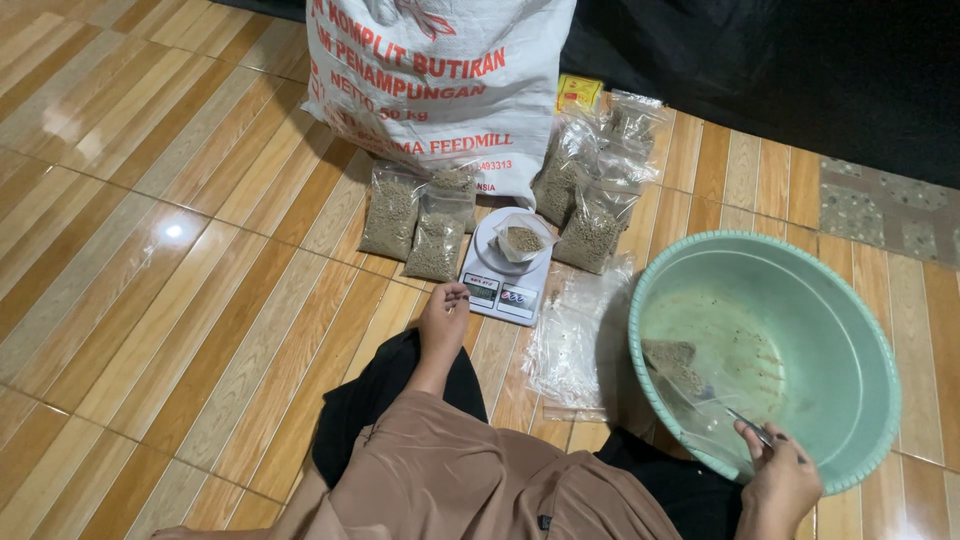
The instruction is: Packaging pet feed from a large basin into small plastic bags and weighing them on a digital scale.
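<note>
- The big sack point(440, 90) stands on the floor point(150, 300) at the far side.
- The scale point(505, 280) sits on the floor in front of the sack.
- A small open bag point(522, 240) lies on the scale.
- Two filled bags point(418, 215) lean just left of the scale.
- More filled bags point(595, 185) stand just right of it.
- The basin point(765, 350) is on the right, nearer the person.
- Flat bags point(580, 345) lie between the scale and the basin.
- The left hand point(445, 320) touches the scale's near edge.
- The right hand point(780, 485) holds a scoop point(700, 385) in the basin.
</note>
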